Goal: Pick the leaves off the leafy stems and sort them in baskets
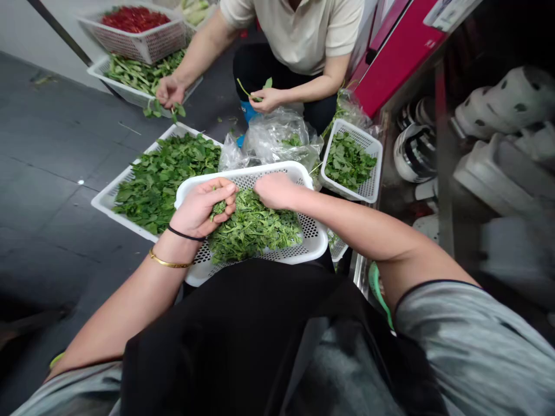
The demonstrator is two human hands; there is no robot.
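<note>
A white perforated basket [303, 173] rests on my lap, holding a heap of green leafy herbs [254, 228]. My left hand [203, 208] is closed around a small bunch of these greens at the basket's left side. My right hand [275, 190] lies knuckles-up on the herbs near the far rim, fingers curled down into the leaves; what they grip is hidden.
A large basket of loose green leaves [160, 179] sits on the floor to the left, a smaller basket of leaves [351, 162] to the right, clear plastic bags [281, 138] between. Opposite, a person's hands [170, 91] pick stems over a tray [134, 75]; a basket of red chillies [134, 20] behind.
</note>
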